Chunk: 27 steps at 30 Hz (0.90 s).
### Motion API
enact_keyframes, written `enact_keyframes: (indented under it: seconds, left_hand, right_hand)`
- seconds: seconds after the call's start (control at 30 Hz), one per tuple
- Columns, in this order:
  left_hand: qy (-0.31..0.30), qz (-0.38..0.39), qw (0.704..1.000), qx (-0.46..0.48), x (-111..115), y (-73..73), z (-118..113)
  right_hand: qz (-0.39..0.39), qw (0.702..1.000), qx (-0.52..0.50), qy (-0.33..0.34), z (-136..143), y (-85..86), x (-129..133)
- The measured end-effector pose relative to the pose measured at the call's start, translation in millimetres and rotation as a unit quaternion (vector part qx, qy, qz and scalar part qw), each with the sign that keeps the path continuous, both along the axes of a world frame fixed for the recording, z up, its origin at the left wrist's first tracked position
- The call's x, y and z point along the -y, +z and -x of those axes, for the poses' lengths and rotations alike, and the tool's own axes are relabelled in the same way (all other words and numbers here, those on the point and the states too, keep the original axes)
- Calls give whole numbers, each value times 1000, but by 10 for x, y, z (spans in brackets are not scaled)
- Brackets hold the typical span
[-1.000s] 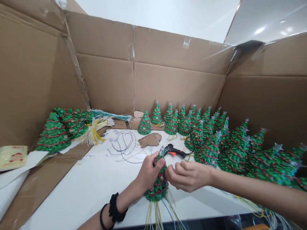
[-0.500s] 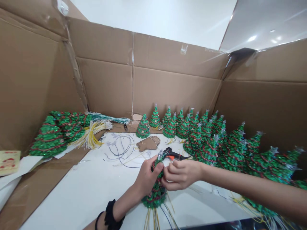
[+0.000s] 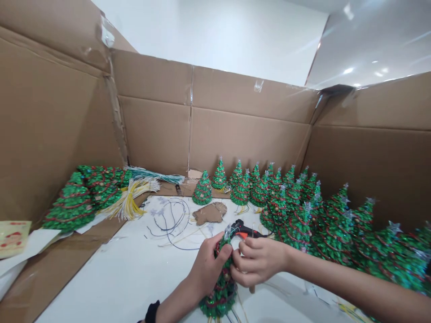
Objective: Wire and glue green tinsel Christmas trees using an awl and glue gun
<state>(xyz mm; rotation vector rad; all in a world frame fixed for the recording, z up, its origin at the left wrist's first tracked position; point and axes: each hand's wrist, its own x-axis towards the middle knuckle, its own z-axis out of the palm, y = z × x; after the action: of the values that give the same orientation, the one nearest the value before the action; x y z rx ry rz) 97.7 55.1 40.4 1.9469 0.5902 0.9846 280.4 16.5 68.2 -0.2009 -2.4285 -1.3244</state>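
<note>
A small green tinsel Christmas tree (image 3: 220,300), wound with red garland, stands upright at the front middle. My left hand (image 3: 212,264) is wrapped round its upper part, the thumb across the front, just below the clear star (image 3: 228,231) on its tip. My right hand (image 3: 257,262) is closed, fingertips pinched against the tree's right side. What those fingers hold is hidden; a small tan end shows under them. Just beyond my hands lies a black and orange glue gun (image 3: 247,232). Yellow, white and dark wires come out under the tree's base.
Many finished-looking trees (image 3: 299,224) crowd the right and back. More trees (image 3: 70,204) lie at left beside yellow and white wire bundles (image 3: 129,202). Loose dark wires (image 3: 171,220) and a cardboard scrap (image 3: 210,213) lie on the white board (image 3: 84,282). Cardboard walls (image 3: 249,121) enclose the table.
The view has tilted up, so everything sits lower in the picture. Both hands stay at the same tree; the right fingers have shifted slightly, and a tan end now shows beneath them.
</note>
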Motion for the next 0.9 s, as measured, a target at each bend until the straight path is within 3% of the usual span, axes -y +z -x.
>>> enact_keyframes:
  seconds: [0.3, 0.63, 0.9]
  left_hand:
    - [18, 9, 1000, 8, -10, -19, 16]
    - [-11, 25, 1000, 8, -18, 9, 11]
    - [5, 23, 1000, 12, -33, -2, 1]
  right_hand:
    - [-11, 999, -4, 49, -34, -79, -60]
    - [-14, 1000, -17, -3, 0, -25, -53]
    - [71, 997, -19, -15, 58, 67, -39]
